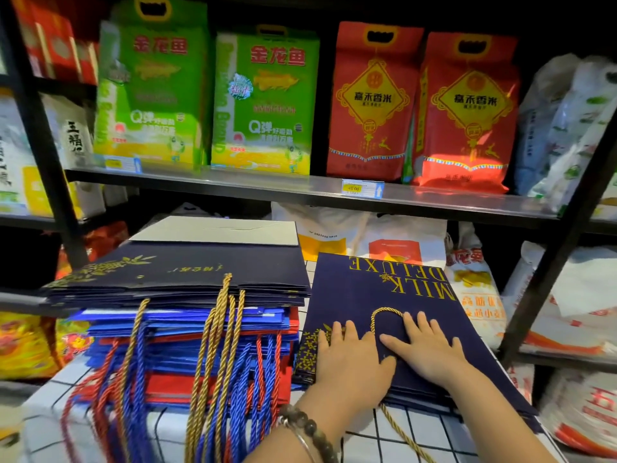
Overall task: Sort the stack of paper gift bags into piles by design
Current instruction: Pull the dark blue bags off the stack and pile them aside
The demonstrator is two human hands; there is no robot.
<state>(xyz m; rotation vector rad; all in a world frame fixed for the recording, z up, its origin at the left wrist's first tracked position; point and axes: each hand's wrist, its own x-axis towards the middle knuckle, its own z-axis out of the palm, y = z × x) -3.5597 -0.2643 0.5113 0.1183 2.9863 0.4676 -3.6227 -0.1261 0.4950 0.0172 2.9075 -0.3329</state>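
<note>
A tall stack of flat paper gift bags [187,315] lies at the left: navy bags with gold print on top, bright blue and red ones beneath, cord handles hanging over the front. To its right lies a low pile of navy "MILK DELUXE" bags [377,295] with a gold cord handle [384,312]. My left hand [350,359] rests flat on this pile's near left part, fingers straight. Beside it my right hand [424,345] presses flat on the same top bag, fingers spread next to the gold handle.
The bags lie on a white cloth with a dark grid [384,426]. A grey card sheet [217,230] lies behind the tall stack. A metal shelf [300,188] above holds green and red rice packs. Sacks fill the racks at right and left.
</note>
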